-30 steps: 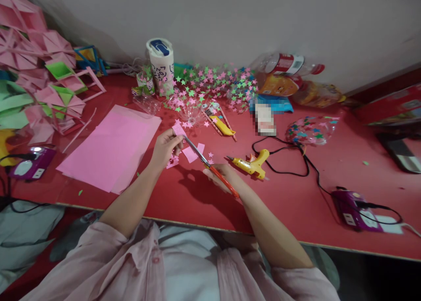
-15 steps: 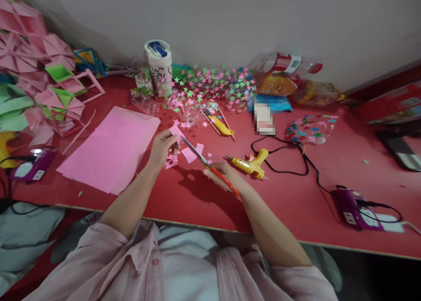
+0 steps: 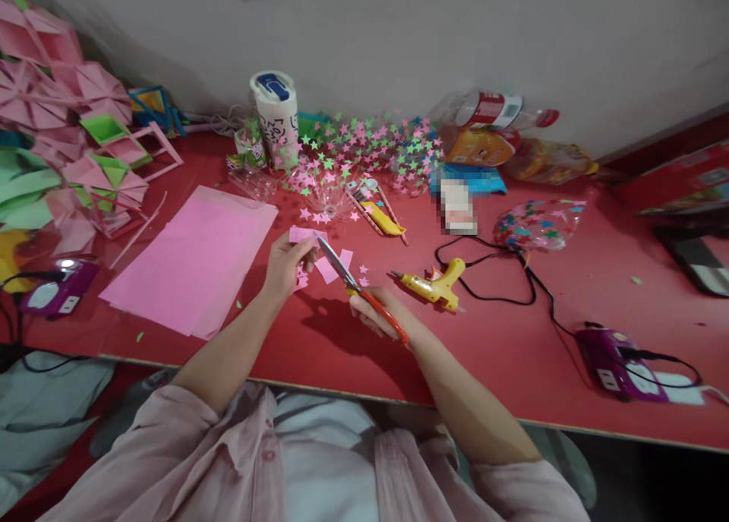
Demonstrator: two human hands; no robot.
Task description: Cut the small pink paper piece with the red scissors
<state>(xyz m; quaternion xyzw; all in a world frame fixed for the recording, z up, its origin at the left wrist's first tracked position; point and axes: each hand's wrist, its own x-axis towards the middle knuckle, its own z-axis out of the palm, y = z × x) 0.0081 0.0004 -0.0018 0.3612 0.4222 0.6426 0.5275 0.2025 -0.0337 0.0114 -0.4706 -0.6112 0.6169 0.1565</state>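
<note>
My left hand point(image 3: 286, 266) pinches a small piece of pink paper point(image 3: 301, 235) above the table. My right hand point(image 3: 379, 313) grips scissors point(image 3: 373, 303) with red handles, the blades pointing up and left. Their tips are at the right end of the paper; I cannot tell whether they are cutting into it. Below the blades lie pink paper scraps point(image 3: 331, 267), and small pink paper stars point(image 3: 364, 270) rest beside them. More cut pink bits lie partly hidden under my left hand.
Pink sheets point(image 3: 182, 260) lie at left near folded paper models point(image 3: 85, 89). A yellow glue gun point(image 3: 436, 283) with a black cord is right of my right hand. Behind are a yellow cutter point(image 3: 383, 218), star-covered clear plastic point(image 3: 364, 150), a white tumbler point(image 3: 277, 119) and bottles point(image 3: 490, 112).
The paper in my left hand has turned to lie more level. My right hand has shifted slightly left and down, and the scissors have tilted steeper, their handles a little lower.
</note>
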